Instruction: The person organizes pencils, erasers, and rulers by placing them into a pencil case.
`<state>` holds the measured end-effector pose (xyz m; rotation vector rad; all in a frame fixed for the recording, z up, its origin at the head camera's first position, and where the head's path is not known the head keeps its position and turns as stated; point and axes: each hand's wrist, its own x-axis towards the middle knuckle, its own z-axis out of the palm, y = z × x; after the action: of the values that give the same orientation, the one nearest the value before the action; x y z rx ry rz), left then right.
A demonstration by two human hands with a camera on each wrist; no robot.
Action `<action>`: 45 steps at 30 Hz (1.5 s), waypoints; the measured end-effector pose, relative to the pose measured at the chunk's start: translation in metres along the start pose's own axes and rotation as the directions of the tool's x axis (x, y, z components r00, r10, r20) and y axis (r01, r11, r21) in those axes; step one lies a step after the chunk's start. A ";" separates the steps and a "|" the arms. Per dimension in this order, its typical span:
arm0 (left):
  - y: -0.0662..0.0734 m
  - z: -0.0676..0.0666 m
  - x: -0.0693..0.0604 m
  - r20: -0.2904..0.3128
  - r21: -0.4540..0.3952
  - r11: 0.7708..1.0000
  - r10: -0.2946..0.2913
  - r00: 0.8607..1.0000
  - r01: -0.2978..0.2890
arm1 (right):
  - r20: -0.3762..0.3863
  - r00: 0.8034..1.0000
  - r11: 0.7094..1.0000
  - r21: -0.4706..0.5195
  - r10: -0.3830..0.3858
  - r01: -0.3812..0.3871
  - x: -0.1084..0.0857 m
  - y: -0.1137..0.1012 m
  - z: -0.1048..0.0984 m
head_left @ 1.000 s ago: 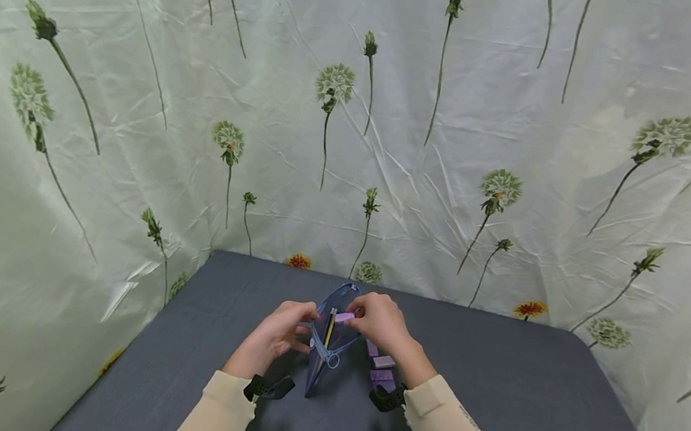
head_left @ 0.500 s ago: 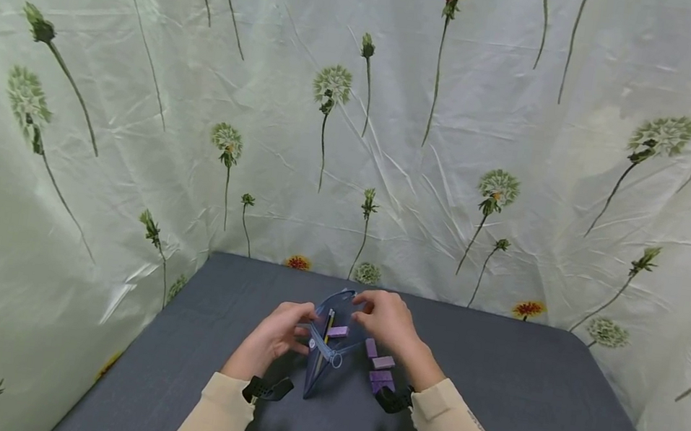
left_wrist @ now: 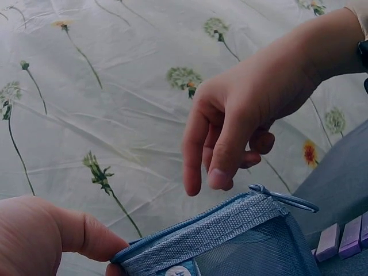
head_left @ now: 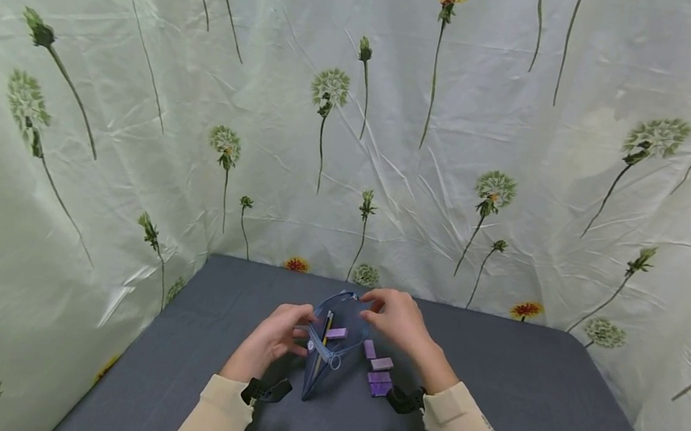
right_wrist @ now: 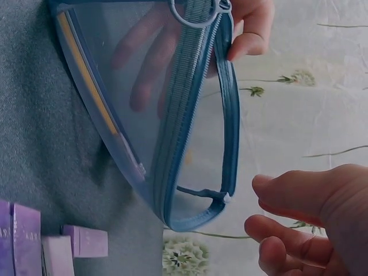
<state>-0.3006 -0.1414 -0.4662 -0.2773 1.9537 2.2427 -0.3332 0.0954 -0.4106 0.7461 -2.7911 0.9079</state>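
Note:
My left hand (head_left: pixel 278 338) grips one end of a blue mesh zip pouch (right_wrist: pixel 190 115), with the thumb over the rim and the fingers behind the mesh. The pouch stands unzipped, its mouth spread wide, and a ring zip pull (right_wrist: pixel 195 17) hangs at the end by the left hand. Inside lie pencils (head_left: pixel 327 326), one of them yellow, and a small purple block (head_left: pixel 336 333). Beside the pouch's far rim hovers my right hand (head_left: pixel 397 318), fingers loosely bent and holding nothing. In the left wrist view this right hand (left_wrist: pixel 241 126) is above the pouch.
Several small purple blocks (head_left: pixel 381 364) lie in a row on the dark grey table (head_left: pixel 490 409), right of the pouch. They show printed letters in the right wrist view. A white curtain (head_left: pixel 265 125) with dandelions hangs behind the table.
My right hand has let go of a small purple block inside the pouch and drawn back to the right. The left hand has stayed on the pouch.

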 end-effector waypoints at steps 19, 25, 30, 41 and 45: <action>-0.001 -0.001 -0.002 0.007 -0.009 1.000 -0.008 1.000 0.008 | -0.001 1.000 0.998 0.054 -0.021 0.021 -0.015 0.025 -0.009; -0.002 -0.001 -0.001 0.008 -0.006 1.000 -0.005 1.000 0.005 | 0.042 0.999 0.995 0.100 -0.007 0.003 -0.022 0.040 -0.007; -0.005 -0.001 -0.001 0.012 -0.010 1.000 -0.008 1.000 0.008 | 0.069 0.998 0.994 0.111 0.009 -0.016 -0.030 0.054 -0.003; -0.001 -0.001 0.002 0.021 -0.026 1.000 -0.008 1.000 0.008 | 0.117 0.993 0.990 0.141 0.011 -0.028 -0.039 0.084 0.010; -0.001 -0.001 0.001 0.020 -0.028 1.000 -0.011 1.000 0.011 | 0.145 0.989 0.990 0.140 -0.002 -0.019 -0.042 0.092 0.017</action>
<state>-0.3014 -0.1419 -0.4672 -0.2672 1.9074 2.2584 -0.3405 0.1671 -0.4828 0.8527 -2.8792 1.1048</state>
